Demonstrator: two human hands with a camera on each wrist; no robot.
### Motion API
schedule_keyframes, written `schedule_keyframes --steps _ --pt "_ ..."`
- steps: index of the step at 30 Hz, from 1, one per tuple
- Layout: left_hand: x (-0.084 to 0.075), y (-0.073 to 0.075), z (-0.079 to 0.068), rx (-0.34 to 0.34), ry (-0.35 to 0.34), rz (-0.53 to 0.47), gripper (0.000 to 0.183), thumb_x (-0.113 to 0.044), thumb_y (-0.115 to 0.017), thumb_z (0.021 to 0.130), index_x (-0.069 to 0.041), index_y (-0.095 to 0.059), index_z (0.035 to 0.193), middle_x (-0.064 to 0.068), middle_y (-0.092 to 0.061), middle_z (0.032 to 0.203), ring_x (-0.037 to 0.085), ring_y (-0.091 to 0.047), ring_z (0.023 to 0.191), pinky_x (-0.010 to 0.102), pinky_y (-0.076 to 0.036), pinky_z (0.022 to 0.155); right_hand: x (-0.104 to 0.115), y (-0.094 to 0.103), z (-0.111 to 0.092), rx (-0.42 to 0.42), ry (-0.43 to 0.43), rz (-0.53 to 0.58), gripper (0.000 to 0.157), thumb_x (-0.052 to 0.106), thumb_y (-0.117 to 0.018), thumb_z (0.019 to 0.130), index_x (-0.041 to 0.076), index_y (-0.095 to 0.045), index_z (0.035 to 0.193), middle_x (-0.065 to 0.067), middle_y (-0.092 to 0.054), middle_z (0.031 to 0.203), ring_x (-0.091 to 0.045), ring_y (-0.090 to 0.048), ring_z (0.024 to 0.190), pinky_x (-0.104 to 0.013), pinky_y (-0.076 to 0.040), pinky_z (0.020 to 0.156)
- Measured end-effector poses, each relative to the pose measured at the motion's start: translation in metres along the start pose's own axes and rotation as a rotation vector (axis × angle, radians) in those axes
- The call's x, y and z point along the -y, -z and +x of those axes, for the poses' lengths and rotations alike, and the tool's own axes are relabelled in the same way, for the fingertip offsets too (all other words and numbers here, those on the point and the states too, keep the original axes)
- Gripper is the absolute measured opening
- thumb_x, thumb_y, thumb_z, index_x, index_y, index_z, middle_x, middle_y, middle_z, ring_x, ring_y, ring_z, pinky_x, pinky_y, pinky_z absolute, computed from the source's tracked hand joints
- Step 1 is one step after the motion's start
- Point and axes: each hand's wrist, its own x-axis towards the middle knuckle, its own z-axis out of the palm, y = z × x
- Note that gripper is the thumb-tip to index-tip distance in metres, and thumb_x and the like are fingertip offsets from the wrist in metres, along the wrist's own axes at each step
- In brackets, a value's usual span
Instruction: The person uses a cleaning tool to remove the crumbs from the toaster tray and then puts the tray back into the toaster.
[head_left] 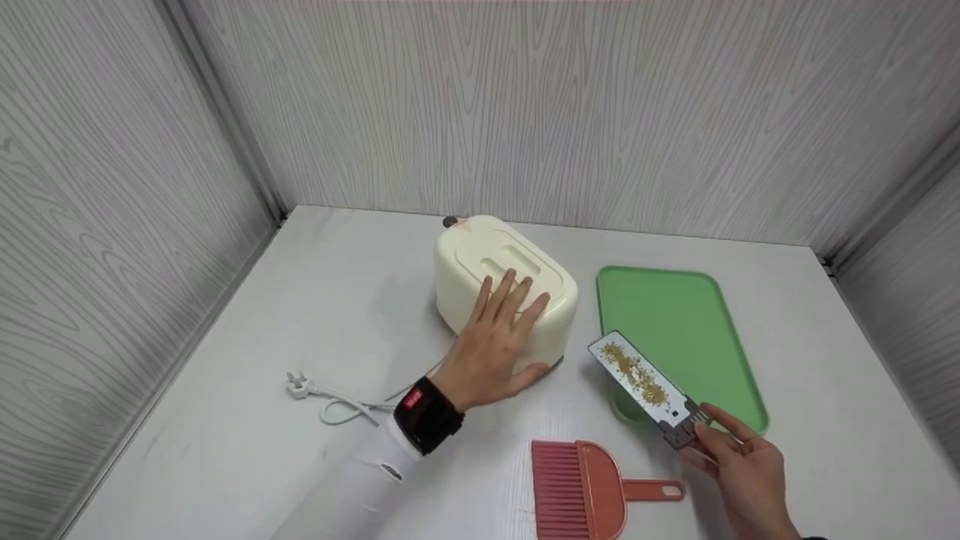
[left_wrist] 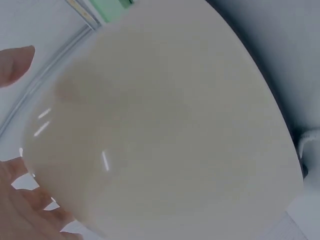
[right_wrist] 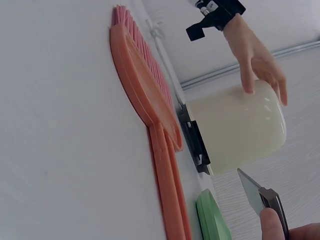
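The left hand (head_left: pixel 491 351), fingers spread, rested on the toaster (head_left: pixel 516 259). At right, the right hand (head_left: pixel 746 465) pinched the crumb tray (head_left: pixel 636 376).

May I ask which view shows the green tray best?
The head view: most of the green tray shows from above, partly behind the held plate. The right wrist view catches only part; the left wrist view, a sliver at the top edge.

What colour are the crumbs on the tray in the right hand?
Golden brown; the crumbs show best from the head.
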Motion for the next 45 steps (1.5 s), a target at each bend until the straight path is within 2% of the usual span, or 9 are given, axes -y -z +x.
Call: schedule_keyframes --steps 5,10,17,23,26,32,35,40,45 --pt "-0.022 0.001 -0.007 -0.135 -0.059 -0.173 0.062 -0.038 -0.077 0.092 -0.002 -0.058 0.139 0.02 -0.055 0.146 0.037 -0.041 0.146 0.045 -0.024 0.126 -0.001 -0.006 0.003 -0.013 0.025 0.04 0.026 0.007 -0.065 0.101 0.031 -0.074 0.103 0.005 -0.078 0.093 -0.014 -0.077 0.091 -0.031 -0.061 0.086" --pt "-0.043 -0.001 -0.012 -0.146 -0.03 -0.417 0.053 -0.033 -0.076 0.094 -0.001 -0.062 0.134 0.013 -0.063 0.137 0.029 -0.052 0.135 0.032 -0.035 0.12 -0.002 -0.016 0.005 -0.038 0.072 0.059 0.02 0.004 -0.066 0.1 0.021 -0.069 0.11 0.005 -0.077 0.093 -0.015 -0.077 0.088 -0.032 -0.061 0.083" --pt "-0.062 -0.01 -0.009 -0.011 0.163 -0.776 0.044 -0.029 -0.072 0.098 -0.002 -0.064 0.131 0.009 -0.069 0.125 0.018 -0.064 0.111 0.024 -0.052 0.096 -0.001 -0.025 0.009 -0.005 0.082 0.057 0.035 0.003 -0.059 0.103 0.002 -0.048 0.137 0.007 -0.076 0.094 -0.011 -0.075 0.09 -0.03 -0.06 0.087" --pt "-0.073 -0.025 -0.001 0.103 0.404 -1.124 0.036 -0.021 -0.072 0.097 0.0 -0.067 0.125 0.013 -0.073 0.116 0.011 -0.07 0.095 0.022 -0.057 0.084 0.001 -0.031 0.009 0.028 0.06 0.072 0.04 0.001 -0.055 0.105 0.0 -0.04 0.142 0.005 -0.073 0.099 -0.011 -0.074 0.095 -0.031 -0.058 0.094" --pt "-0.077 -0.035 0.003 0.137 0.527 -1.237 0.034 -0.021 -0.073 0.096 0.001 -0.068 0.122 0.012 -0.074 0.111 0.012 -0.072 0.088 0.023 -0.058 0.079 0.001 -0.035 0.01 0.036 0.052 0.084 0.038 0.002 -0.055 0.105 0.002 -0.04 0.14 0.004 -0.071 0.102 -0.011 -0.073 0.097 -0.032 -0.057 0.096" --pt "-0.084 -0.051 0.011 0.214 0.712 -1.327 0.034 -0.021 -0.073 0.096 0.003 -0.068 0.119 0.004 -0.075 0.098 0.022 -0.074 0.08 0.033 -0.062 0.073 0.0 -0.044 0.01 0.048 0.038 0.121 0.036 0.001 -0.056 0.104 0.003 -0.039 0.136 0.001 -0.069 0.105 -0.011 -0.073 0.097 -0.031 -0.057 0.096" --pt "-0.088 -0.057 0.015 0.241 0.781 -1.352 0.033 -0.02 -0.075 0.095 0.004 -0.068 0.117 0.004 -0.074 0.093 0.019 -0.073 0.077 0.039 -0.062 0.076 -0.001 -0.049 0.009 0.062 0.036 0.136 0.038 0.001 -0.055 0.104 0.002 -0.037 0.138 0.0 -0.067 0.107 -0.011 -0.073 0.098 -0.031 -0.057 0.096" --pt "-0.092 -0.065 0.022 0.242 0.842 -1.38 0.034 -0.018 -0.076 0.093 0.005 -0.068 0.117 0.006 -0.073 0.093 0.019 -0.073 0.076 0.038 -0.062 0.078 -0.003 -0.058 0.006 0.065 0.052 0.136 0.04 -0.002 -0.054 0.104 -0.001 -0.035 0.139 -0.002 -0.067 0.108 -0.012 -0.074 0.096 -0.031 -0.057 0.097" --pt "-0.096 -0.071 0.026 0.226 0.848 -1.374 0.032 -0.011 -0.079 0.089 0.005 -0.069 0.114 0.007 -0.074 0.092 0.016 -0.071 0.073 0.03 -0.061 0.071 -0.005 -0.065 0.005 0.061 0.034 0.126 0.042 -0.002 -0.053 0.104 0.0 -0.031 0.14 -0.004 -0.064 0.112 -0.011 -0.073 0.097 -0.031 -0.055 0.099"
